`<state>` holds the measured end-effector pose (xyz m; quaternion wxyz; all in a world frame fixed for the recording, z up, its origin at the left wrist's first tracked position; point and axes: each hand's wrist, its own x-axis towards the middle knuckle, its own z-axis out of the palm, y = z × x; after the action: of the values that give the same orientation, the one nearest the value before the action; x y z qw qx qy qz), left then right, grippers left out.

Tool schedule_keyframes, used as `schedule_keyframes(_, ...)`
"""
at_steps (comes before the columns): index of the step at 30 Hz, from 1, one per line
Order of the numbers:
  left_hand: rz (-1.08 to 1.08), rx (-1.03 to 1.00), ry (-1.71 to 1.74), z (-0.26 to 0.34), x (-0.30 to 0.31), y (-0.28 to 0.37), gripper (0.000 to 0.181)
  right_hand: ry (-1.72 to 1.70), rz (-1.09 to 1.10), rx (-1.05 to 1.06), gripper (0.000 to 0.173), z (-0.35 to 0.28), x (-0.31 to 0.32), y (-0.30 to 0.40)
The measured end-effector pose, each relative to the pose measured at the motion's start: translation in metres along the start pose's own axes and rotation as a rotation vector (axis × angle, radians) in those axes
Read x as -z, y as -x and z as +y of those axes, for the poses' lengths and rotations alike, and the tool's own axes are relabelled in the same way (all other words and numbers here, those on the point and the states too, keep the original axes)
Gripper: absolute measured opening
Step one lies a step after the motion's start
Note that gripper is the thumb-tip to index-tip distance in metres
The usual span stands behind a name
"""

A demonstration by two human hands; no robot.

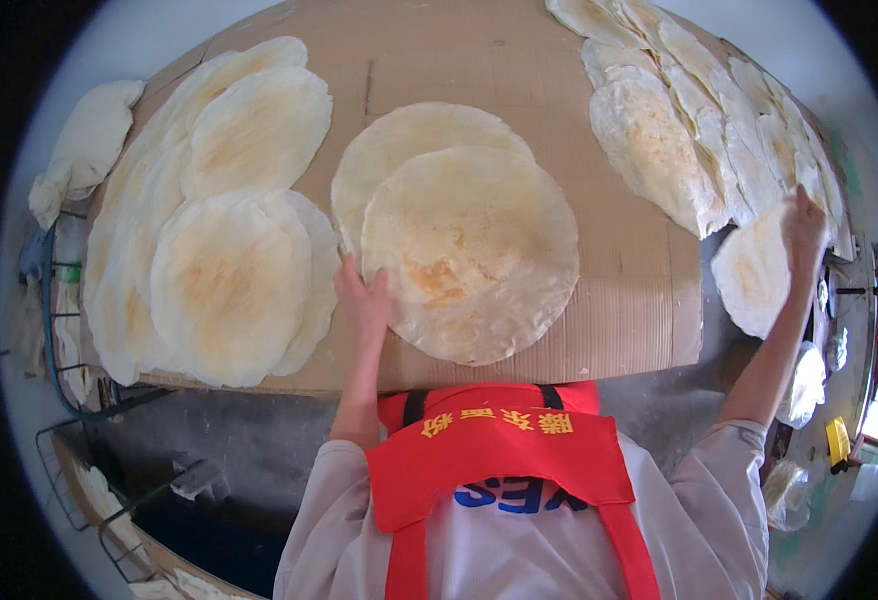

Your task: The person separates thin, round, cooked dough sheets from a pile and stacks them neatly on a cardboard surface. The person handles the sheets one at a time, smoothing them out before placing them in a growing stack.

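Note:
Two thin round flatbreads overlap on the cardboard before me. The front flatbread (476, 240) has browned patches and partly covers the rear flatbread (409, 142). At their left edge is my left hand (364, 296), thumb and fingers apart, the thumb against the front one's rim. My right hand (806, 225) reaches far out to the right and grips the edge of another flatbread (750, 270). That one hangs down past the cardboard's right side, just below a spread of overlapping flatbreads (649, 142). The right fingertips are blurred.
Overlapping flatbreads (233, 285) cover the left side of the cardboard-topped table (454, 60). A white cloth-like bundle (86, 142) lies beyond its left edge, above a blue metal frame (53, 330). Clear plastic bags (788, 495) and a yellow object (836, 439) are at the far right.

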<state>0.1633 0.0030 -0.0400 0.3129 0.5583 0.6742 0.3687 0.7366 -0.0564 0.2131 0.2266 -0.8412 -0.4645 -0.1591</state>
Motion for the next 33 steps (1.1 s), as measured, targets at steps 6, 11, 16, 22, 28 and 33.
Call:
schedule_keyframes(6, -0.351, 0.602, 0.489, -0.028, 0.047, 0.012, 0.030, -0.070, -0.472, 0.356, 0.022, -0.234, -0.103, 0.138)
schedule_keyframes(11, -0.495, 0.602, 1.014, 0.022, 0.042, 0.023, 0.035, -0.320, -0.899, 0.643, 0.027, -0.330, -0.134, 0.280)
schedule_keyframes(16, -0.516, 0.519, 1.174, 0.040, 0.039, 0.016, 0.046, -0.330, -0.950, 0.694, 0.040, -0.330, -0.168, 0.284)
schedule_keyframes(22, -0.109, 0.468, 0.746, -0.026, 0.046, -0.012, 0.047, -0.777, -0.730, 0.322, 0.024, -0.257, -0.129, 0.051)
schedule_keyframes(28, -0.308, 0.665, 0.839, -0.033, 0.041, -0.041, 0.036, -0.518, -0.418, 0.489, 0.025, -0.337, 0.005, -0.039)
schedule_keyframes(33, -0.310, 0.446, 0.762, -0.022, 0.032, -0.054, 0.030, -0.125, -0.194, 0.853, 0.017, -0.400, -0.118, 0.020)
